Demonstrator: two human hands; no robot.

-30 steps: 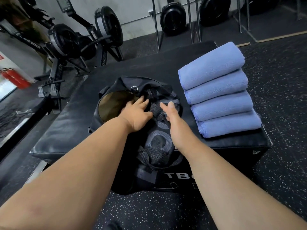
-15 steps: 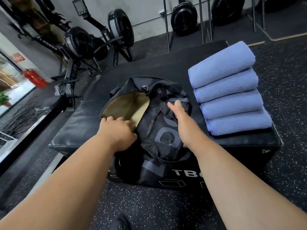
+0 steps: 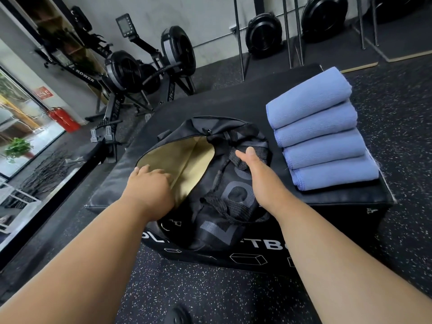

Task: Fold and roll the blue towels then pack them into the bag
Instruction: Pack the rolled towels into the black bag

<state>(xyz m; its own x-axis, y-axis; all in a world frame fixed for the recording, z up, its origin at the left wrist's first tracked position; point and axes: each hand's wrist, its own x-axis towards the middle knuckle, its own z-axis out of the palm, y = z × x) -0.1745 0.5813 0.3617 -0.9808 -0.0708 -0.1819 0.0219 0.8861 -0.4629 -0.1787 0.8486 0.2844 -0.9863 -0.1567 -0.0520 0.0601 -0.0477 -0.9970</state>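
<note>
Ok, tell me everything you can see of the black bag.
The black bag is a soft duffel of what looks like woven synthetic fabric, with grey lettering on its side and black webbing handles lying across it. Its top is unzipped, showing a tan lining and no towels inside. It lies slumped on the black padded box, its near end hanging over the front edge, left of the four blue towels. The left hand grips the near edge of the opening; the right hand holds a handle strap.

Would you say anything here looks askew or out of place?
Nothing stands out: four blue towels lie in a neat row beside the bag, which both hands hold open.
</note>
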